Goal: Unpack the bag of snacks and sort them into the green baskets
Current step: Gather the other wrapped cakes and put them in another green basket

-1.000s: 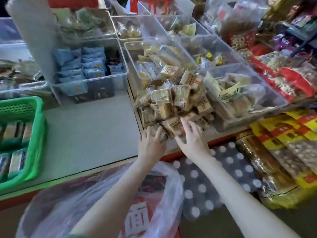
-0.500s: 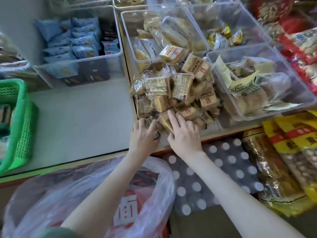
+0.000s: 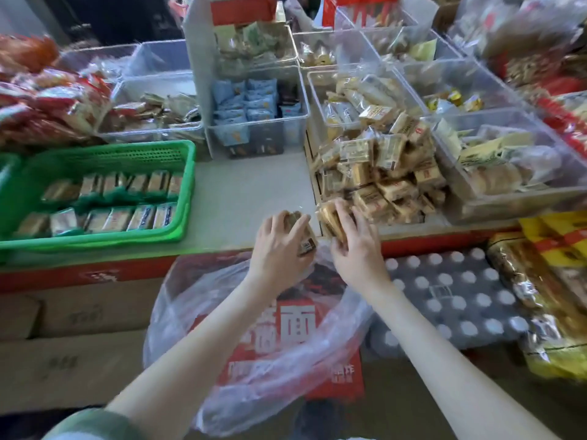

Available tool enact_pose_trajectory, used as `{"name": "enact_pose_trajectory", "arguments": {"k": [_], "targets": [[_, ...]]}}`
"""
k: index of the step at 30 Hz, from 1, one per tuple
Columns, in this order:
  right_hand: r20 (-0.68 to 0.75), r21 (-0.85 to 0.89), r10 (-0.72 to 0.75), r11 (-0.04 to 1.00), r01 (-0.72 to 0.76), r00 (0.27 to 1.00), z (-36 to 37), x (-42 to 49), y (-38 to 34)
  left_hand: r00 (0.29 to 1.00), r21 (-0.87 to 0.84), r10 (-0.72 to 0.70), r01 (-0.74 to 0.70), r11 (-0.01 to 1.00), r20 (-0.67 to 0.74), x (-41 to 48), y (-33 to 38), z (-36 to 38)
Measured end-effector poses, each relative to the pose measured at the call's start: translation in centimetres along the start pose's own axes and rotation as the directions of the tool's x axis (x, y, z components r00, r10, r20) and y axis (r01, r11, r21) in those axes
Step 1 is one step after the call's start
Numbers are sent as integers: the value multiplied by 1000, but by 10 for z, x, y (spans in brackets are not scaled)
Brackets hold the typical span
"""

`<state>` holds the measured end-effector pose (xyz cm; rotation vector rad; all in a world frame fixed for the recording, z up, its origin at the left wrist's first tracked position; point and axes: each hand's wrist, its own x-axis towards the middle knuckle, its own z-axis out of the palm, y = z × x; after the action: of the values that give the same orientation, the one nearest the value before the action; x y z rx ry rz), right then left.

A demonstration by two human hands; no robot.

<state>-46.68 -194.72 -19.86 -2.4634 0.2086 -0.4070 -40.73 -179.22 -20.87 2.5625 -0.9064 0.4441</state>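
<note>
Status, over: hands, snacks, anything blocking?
Left hand grips small brown wrapped snack packets. Right hand grips more at edge of heaped pile. Green plastic mesh basket part-filled; nothing seen blocking it.

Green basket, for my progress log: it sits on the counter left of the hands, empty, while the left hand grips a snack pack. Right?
No: the head view shows the green basket holding two rows of wrapped packs, not empty. The left hand does grip a snack pack.
</note>
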Motion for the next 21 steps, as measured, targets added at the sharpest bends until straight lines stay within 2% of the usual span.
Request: {"name": "enact_pose_trajectory", "arguments": {"k": [7,13,18,21], "targets": [[272,191,-65,982,13,960,50,-22,-133,995,110,4,7,994,-99,-87,-89,-111],[380,268,-243,953,145,892,113,-7,-245,985,239,-83,117,964,-148,-149,-191,-188],[334,333,-274,930,159,902,195,17,-340,961,329,-185,246,912,-205,-204,-330,-250],[390,387,-287,913,127,875,271,44,-416,949,378,-226,296,878,-219,-239,-447,-295]]}}
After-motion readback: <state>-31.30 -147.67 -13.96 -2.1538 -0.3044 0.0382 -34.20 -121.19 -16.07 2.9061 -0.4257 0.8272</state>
